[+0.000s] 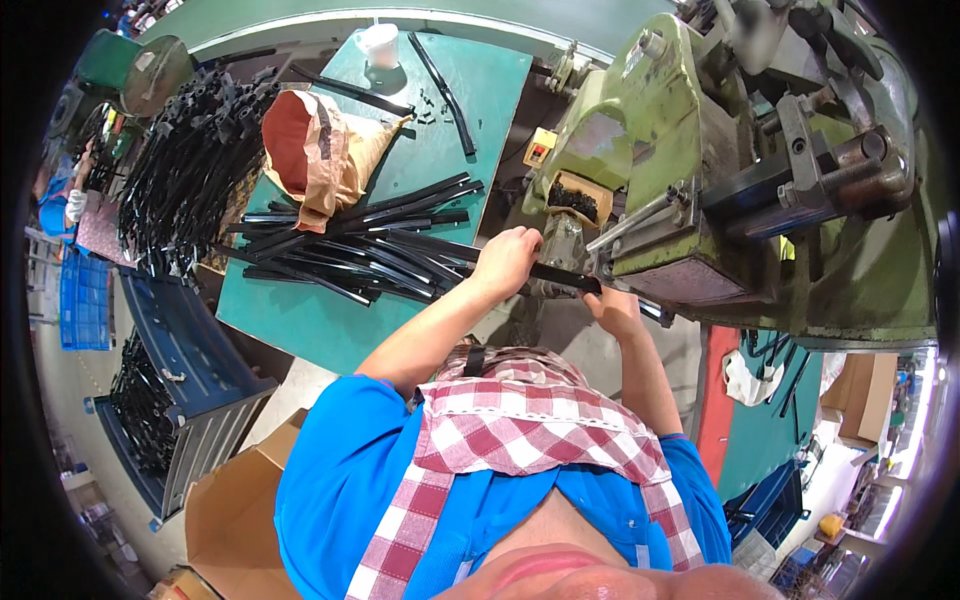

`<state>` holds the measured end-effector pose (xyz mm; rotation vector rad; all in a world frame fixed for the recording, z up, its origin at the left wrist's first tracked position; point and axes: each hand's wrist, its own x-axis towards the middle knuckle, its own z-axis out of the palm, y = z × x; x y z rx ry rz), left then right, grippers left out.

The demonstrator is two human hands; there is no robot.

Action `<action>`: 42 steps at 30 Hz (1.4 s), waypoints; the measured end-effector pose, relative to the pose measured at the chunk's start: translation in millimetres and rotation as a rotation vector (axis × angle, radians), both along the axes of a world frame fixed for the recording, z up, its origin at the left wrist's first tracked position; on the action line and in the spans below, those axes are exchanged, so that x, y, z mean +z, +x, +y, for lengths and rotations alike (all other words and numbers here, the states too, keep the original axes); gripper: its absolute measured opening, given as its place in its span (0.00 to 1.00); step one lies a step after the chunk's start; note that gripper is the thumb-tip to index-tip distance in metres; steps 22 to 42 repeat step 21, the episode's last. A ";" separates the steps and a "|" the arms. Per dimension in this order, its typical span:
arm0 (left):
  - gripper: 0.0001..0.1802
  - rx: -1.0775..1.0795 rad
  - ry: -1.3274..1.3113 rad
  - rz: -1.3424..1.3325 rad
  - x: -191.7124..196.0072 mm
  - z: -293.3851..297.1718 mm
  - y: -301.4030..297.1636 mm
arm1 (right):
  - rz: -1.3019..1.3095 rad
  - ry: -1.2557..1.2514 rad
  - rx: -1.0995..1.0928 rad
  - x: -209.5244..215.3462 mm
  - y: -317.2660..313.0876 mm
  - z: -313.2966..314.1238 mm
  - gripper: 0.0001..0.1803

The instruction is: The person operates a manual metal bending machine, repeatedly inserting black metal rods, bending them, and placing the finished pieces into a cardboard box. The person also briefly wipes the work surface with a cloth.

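Observation:
A long black strip (566, 278) runs across in front of me, from the pile side toward the machine. My left hand (508, 260) is closed on it near the table's right edge. My right hand (614, 308) grips the same strip near its right end, just below the machine; its fingertips are partly hidden. Left of my hands, many similar black strips (350, 265) lie in a loose pile on the green table (290, 325). An open brown paper sack (345, 150) leans among them.
The green machine (650, 120) stands close at the right, with a small box of black bits (578, 197) on it. A white cup (378, 45) stands at the table's back. Bundled black strips (190, 170), a blue bin (185, 350) and a cardboard box (240, 510) are at the left.

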<state>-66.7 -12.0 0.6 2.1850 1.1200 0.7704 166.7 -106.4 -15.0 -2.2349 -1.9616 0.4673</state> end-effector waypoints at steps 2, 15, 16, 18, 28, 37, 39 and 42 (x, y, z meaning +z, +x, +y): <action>0.05 -0.012 -0.002 0.022 -1.3 0.7 2.7 | 0.017 -0.176 0.008 20.2 -0.7 3.0 0.29; 0.04 -0.040 -0.070 0.091 -17.0 26.8 18.0 | -0.065 -0.171 -0.033 -0.6 10.2 18.4 0.26; 0.05 -0.042 -0.075 0.084 -19.2 27.0 18.2 | -0.058 -0.179 -0.036 -1.3 10.6 17.7 0.26; 0.05 -0.041 -0.069 0.080 -18.9 25.7 17.1 | -0.040 -0.196 -0.039 -5.6 9.5 15.7 0.27; 0.06 -0.038 -0.126 0.084 -13.9 29.6 17.8 | 0.005 -0.168 -0.003 -4.2 13.5 22.9 0.30; 0.06 -0.038 -0.126 0.084 -13.9 29.6 17.8 | 0.005 -0.168 -0.003 -4.2 13.5 22.9 0.30; 0.06 -0.038 -0.126 0.084 -13.9 29.6 17.8 | 0.005 -0.168 -0.003 -4.2 13.5 22.9 0.30; 0.06 -0.038 -0.126 0.084 -13.9 29.6 17.8 | 0.005 -0.168 -0.003 -4.2 13.5 22.9 0.30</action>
